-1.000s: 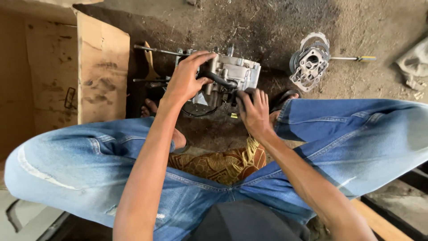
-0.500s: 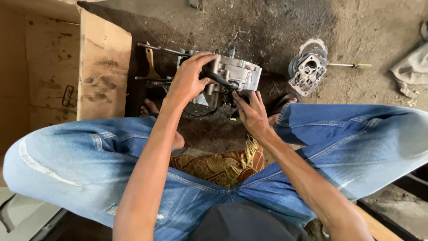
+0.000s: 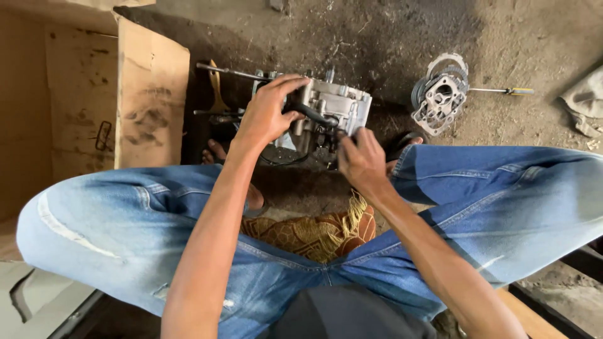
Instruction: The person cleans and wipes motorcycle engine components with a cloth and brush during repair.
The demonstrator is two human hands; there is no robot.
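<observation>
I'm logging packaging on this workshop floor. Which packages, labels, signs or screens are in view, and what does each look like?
Flattened cardboard box: on the ground, left of the grey engine casing; brown panels with dark smudges and a small printed mark.
No signs or screens show.

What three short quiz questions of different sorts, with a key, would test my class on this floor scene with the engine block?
1. True or false: the left hand rests on top of the engine block.
2. Which lies right of the block? A. metal cover plate B. cardboard box
3. Fill in: beyond the plate lies a yellow-handled ____.

Key: 1 true. 2 A, the metal cover plate; the cardboard box is left. 3 screwdriver. The right hand grips the block's near side.
</observation>
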